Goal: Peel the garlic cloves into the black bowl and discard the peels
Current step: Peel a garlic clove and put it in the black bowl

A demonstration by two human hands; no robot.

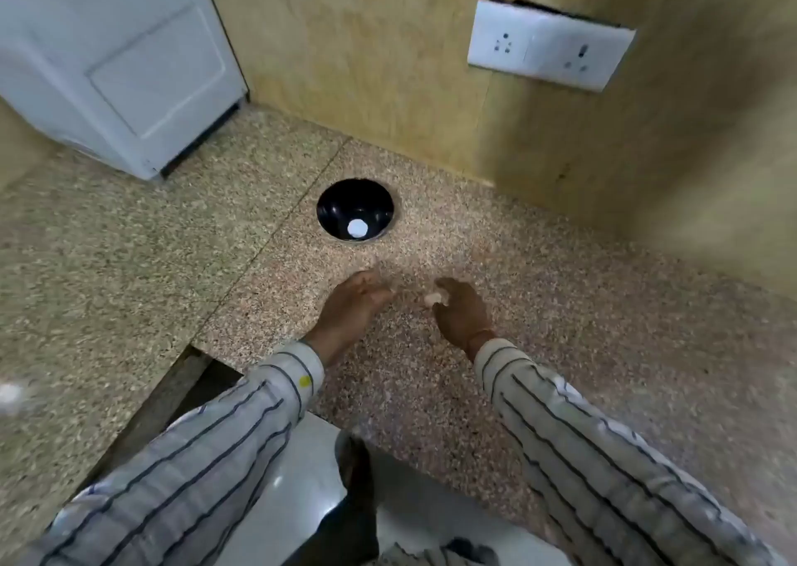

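While the black bowl [355, 210] is sitting toward the table's [560, 307] far edge, the right hand [461, 309] is pinching a garlic clove [432, 298] in curled fingers; the left hand's [351, 302] fingers are lying blurred, their state unclear.

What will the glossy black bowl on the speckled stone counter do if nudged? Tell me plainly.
The round glossy black bowl would probably slide easily, since its shiny finish and the polished speckled stone counter look smooth. Its wall slopes in toward a smaller bottom, so a push at the rim might tip it. It looks nearly empty, so likely light.
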